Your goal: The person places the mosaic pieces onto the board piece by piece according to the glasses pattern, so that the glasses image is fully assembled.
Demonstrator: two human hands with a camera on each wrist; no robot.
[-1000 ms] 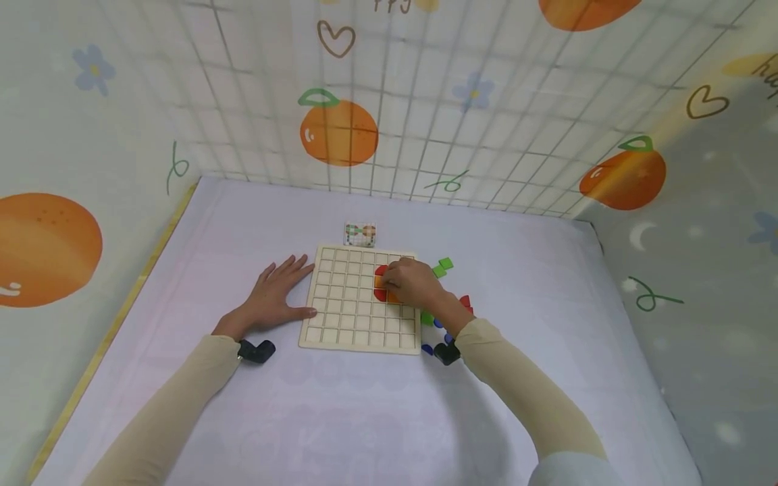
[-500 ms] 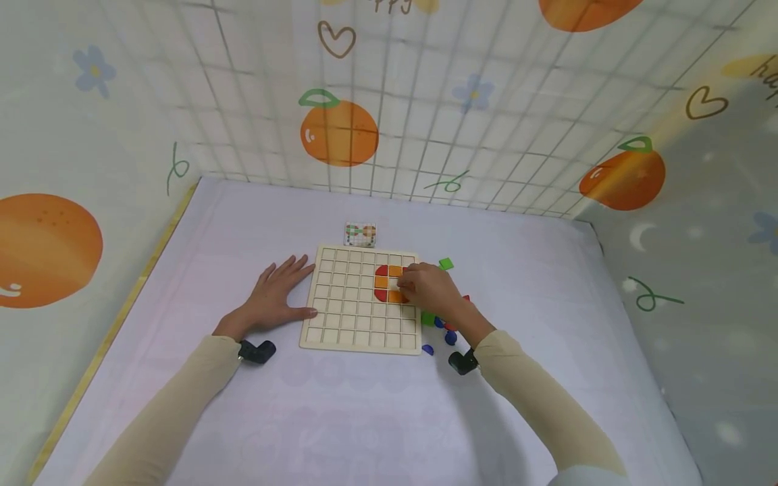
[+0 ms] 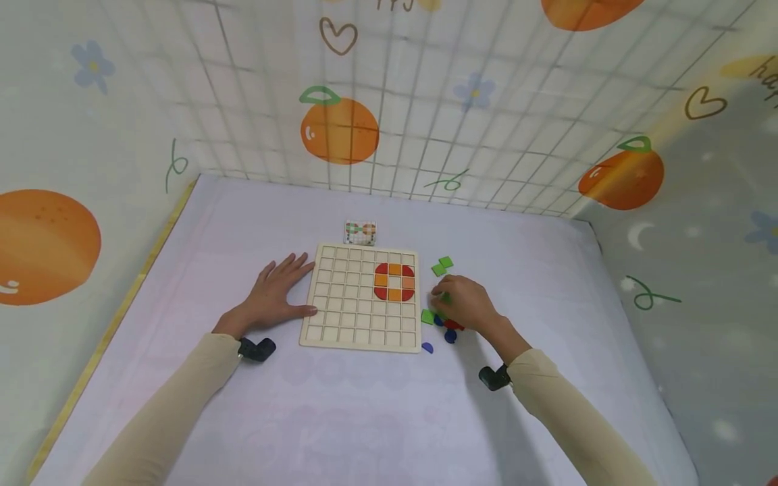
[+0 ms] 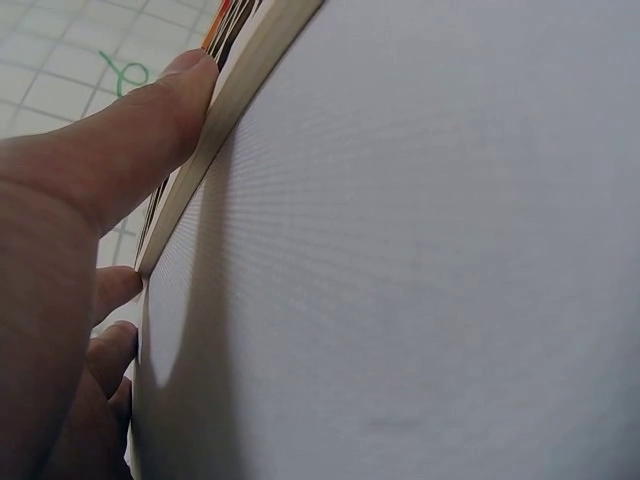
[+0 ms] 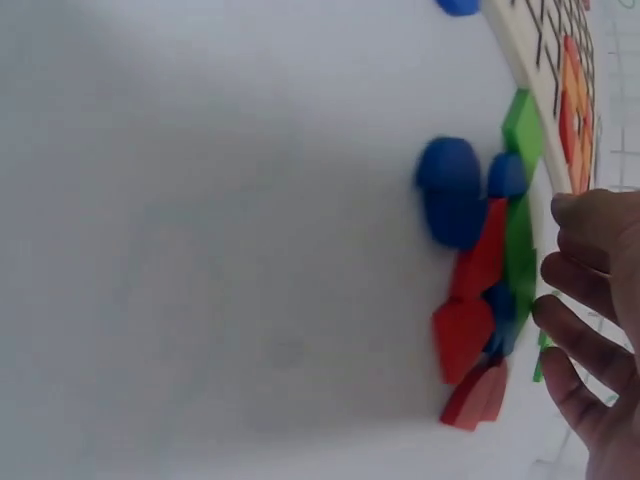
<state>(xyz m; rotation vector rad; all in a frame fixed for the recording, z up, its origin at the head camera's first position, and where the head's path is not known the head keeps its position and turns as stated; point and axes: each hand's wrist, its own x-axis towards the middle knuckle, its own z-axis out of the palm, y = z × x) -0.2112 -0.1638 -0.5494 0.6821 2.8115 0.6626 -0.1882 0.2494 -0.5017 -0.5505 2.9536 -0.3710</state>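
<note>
From the head view, the left hand (image 3: 275,295) lies flat, bracing the wooden grid board (image 3: 346,317), while the right hand (image 3: 464,305), fingers loosely bent over the loose tile pile (image 3: 439,322), could nudge pieces away; in the left wrist view the thumb (image 4: 150,130) alone presses the board edge (image 4: 230,110), so it might slide; the right wrist view shows nothing gripped, and a green tile (image 5: 520,240) could be fumbled.

The puzzle board (image 3: 346,304) is showing pale, unpainted wood, ruled into a grid of squares. On it, a ring of tiles (image 3: 394,281) is alternating red at the corners with orange along the sides. Beside the board, loose pieces (image 5: 480,260) are lying in green, red and deep blue on the lilac-white sheet (image 3: 365,418). The small card (image 3: 360,233) is carrying a green and orange pattern. The wall covering (image 3: 340,131) is displaying oranges, blue flowers, brown hearts and a grey grid on cream. Both sleeves (image 3: 164,418) are beige.
</note>
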